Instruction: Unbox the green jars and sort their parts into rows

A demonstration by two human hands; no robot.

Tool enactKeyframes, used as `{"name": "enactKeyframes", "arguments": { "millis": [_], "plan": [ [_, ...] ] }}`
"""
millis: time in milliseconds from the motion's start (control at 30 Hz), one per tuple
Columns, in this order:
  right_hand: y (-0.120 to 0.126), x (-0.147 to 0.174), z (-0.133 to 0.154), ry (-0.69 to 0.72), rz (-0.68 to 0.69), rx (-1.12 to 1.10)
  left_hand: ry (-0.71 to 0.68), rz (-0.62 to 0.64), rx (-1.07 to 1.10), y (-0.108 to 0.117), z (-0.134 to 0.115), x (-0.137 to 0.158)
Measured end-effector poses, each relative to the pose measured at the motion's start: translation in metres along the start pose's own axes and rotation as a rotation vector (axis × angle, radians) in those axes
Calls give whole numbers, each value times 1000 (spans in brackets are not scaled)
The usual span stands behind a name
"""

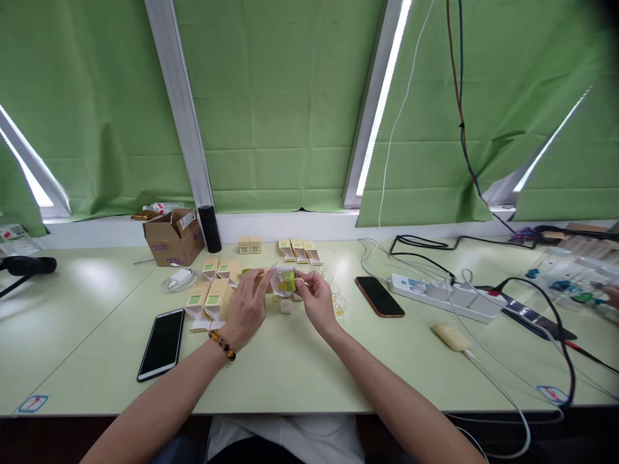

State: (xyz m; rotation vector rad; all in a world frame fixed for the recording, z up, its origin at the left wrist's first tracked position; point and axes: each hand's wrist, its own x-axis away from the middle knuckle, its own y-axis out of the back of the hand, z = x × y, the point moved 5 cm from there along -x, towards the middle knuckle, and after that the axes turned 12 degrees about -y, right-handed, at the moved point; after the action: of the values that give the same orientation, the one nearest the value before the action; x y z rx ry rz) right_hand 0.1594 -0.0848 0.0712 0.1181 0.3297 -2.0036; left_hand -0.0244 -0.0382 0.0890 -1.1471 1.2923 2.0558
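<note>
Over the middle of the table, my left hand (247, 303), with a beaded bracelet on its wrist, grips a small cardboard box (275, 281) whose white inside shows. My right hand (315, 298) pinches a small green item (289, 280) at the box's open end; its exact kind is too small to tell. A whitish cube-like piece (286, 306) lies on the table just below. Left of my left hand stand several small beige boxes with green labels (215, 298), their flaps open. Close to my right hand lie several clear, ring-like pieces (338, 301) with yellow bits.
Two closed small boxes (249, 245) and a row of opened ones (300, 251) stand farther back. A phone (162, 345) lies left, another phone (380, 296) right. Beyond are a carton (174, 238), black cylinder (209, 229), charger (180, 278), power strip (442, 298) and tangled cables.
</note>
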Motion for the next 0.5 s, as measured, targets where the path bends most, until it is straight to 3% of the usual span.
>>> {"name": "enactKeyframes", "arguments": {
  "millis": [100, 267, 400, 500],
  "plan": [
    [2, -3, -2, -74, -5, -54, 17, -16, -14, 5, 3, -3],
    [8, -5, 14, -22, 53, -4, 147, -66, 59, 6, 15, -2],
    [2, 0, 20, -25, 285, 218, 222, -222, 190, 3, 29, 7],
    [-9, 12, 18, -24, 444, 531, 283, -312, 342, -3, 36, 13]
  ]
}}
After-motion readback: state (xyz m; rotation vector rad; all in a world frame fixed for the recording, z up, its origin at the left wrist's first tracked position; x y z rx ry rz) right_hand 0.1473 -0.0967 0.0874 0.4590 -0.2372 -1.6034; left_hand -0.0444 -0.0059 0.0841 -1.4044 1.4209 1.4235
